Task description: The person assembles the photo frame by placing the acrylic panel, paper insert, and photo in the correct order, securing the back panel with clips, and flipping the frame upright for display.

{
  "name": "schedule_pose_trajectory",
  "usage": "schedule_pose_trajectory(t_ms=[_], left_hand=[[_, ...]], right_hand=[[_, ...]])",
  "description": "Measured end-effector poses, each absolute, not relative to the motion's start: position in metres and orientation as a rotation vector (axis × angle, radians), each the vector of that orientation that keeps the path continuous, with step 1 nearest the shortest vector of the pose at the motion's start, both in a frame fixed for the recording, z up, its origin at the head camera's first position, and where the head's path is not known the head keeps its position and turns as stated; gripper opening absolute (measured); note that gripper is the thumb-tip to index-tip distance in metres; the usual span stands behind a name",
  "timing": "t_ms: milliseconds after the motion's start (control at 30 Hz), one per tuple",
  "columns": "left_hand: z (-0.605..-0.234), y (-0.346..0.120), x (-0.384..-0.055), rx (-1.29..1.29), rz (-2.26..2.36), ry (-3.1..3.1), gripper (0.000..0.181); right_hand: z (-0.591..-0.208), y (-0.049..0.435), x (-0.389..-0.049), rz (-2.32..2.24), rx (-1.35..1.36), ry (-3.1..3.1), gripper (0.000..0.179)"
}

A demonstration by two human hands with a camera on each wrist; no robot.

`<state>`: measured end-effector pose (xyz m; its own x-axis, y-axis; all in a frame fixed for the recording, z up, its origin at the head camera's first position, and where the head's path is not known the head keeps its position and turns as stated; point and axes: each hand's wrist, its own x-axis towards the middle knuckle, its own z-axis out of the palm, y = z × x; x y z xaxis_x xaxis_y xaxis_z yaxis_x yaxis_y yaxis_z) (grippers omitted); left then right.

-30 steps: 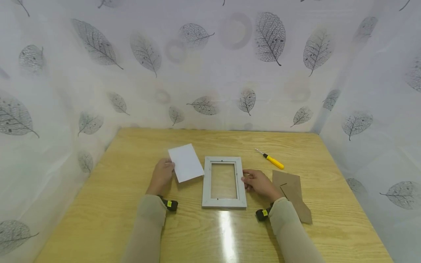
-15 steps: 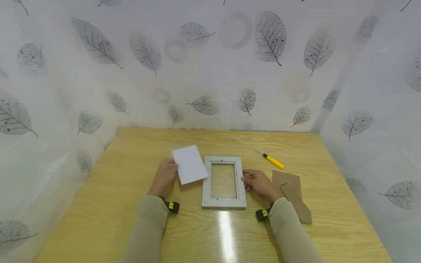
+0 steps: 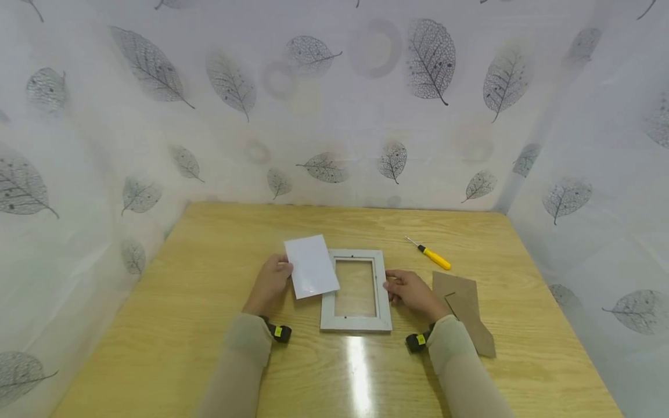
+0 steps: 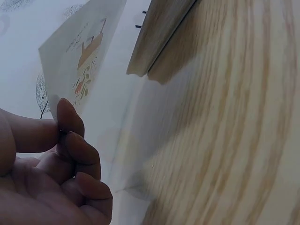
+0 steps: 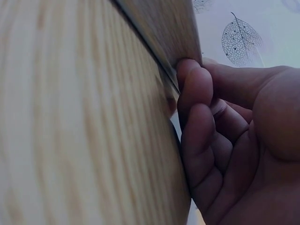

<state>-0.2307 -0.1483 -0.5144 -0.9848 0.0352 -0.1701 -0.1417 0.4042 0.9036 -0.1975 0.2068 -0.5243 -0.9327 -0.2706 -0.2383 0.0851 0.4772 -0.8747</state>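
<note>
My left hand (image 3: 270, 283) pinches a picture card (image 3: 312, 268) between thumb and fingers at its left edge. Its white back faces up, tilted, and its lower right corner overlaps the left side of a picture frame (image 3: 385, 316). The left wrist view shows the underside of the card (image 4: 70, 56), printed with a small brown and floral design. Face down on the table, the white-grey frame has an open middle and small dark tabs along its inner edge. My right hand (image 3: 411, 290) grips the frame's right side, thumb on top and fingers curled against the outer edge.
Behind the frame, to the right, lies a screwdriver (image 3: 435, 256) with a yellow handle. A brown backing board (image 3: 460, 296) with a fold-out stand lies beside my right wrist. Leaf-patterned white sheeting (image 3: 334, 116) closes off the back and sides of the wooden table (image 3: 209, 244).
My left hand has carried the card rightward and slightly nearer, from beside the frame to over its left side. The right hand and the frame have stayed in place.
</note>
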Motion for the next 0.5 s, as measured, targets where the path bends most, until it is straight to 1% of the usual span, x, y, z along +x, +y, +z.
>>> schedule_pose_trajectory(t_ms=[333,500], left_hand=[[-0.510,-0.138,-0.225,-0.035,1.641,2.507,0.030],[-0.506,-0.130,-0.223,-0.053,1.643,2.471,0.032]], right_hand=[[-0.524,0.206,-0.197,-1.441,-0.141,2.376,0.045],[-0.523,0.206,-0.196,-1.452,-0.138,2.369,0.045]])
